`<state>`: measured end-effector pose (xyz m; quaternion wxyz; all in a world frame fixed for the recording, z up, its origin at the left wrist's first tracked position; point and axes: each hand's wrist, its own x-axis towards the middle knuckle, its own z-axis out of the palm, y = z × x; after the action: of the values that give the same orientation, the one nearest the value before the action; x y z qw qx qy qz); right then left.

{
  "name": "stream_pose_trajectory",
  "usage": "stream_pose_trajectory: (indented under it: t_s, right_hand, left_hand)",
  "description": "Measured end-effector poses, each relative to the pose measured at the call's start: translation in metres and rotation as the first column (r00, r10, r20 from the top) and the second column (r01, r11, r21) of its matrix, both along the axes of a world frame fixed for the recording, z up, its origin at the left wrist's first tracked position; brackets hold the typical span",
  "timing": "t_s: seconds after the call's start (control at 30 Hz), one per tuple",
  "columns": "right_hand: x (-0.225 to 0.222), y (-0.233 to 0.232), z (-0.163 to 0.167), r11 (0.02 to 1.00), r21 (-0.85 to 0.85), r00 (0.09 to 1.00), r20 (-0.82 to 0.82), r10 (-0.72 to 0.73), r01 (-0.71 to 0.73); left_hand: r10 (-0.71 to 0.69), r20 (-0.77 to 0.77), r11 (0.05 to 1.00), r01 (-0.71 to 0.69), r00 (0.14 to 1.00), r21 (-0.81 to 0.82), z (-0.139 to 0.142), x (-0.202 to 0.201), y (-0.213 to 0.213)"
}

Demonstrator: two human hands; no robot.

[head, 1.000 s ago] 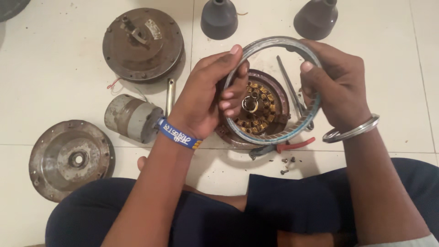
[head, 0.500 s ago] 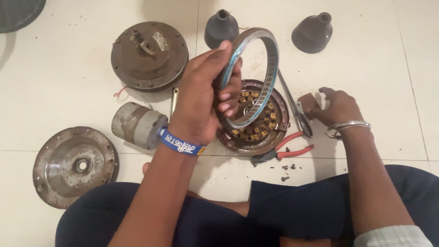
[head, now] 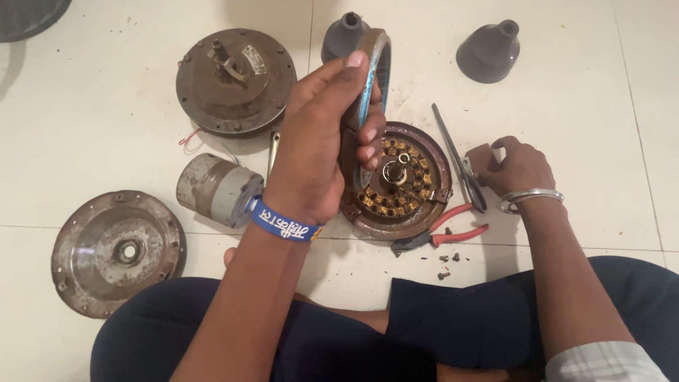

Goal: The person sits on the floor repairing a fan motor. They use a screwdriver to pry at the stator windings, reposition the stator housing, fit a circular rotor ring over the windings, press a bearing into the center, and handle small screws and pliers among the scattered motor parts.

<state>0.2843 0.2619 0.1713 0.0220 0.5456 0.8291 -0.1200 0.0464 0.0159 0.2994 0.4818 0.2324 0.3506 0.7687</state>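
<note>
Clenching a rusty metal ring edge-up above the round copper-wound stator, the left hand holds firm; the right hand, grip loosely curled, rests on pale floor tiles

A metal ring (rusty brown outside, bluish inside) is held upright on edge, gripped in the left hand above an open motor, whose copper coils are exposed around a central shaft on the white floor tiles.
</note>
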Motion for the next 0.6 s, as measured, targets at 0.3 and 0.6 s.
stream_pose_trajectory:
  t_s: [0.3, 0.6]
  right_hand:
    - [-0.003, -0.011, 0.021, 0.997, -0.072, 0.94, -0.342, -0.018, -0.007]
    - [-0.063, -0.111, 0.081, 0.682, 0.477, 0.505, -0.459, 0.731, -0.554]
  left_hand:
    - [0.028, -0.04, 0.999, -0.03, 0.999, -0.04, -0.002, 0.001, 0.002]
    - [0.017, -0.088, 1.0, -0.018, 0.996, -0.012, 0.003, 0.01, 0.004]
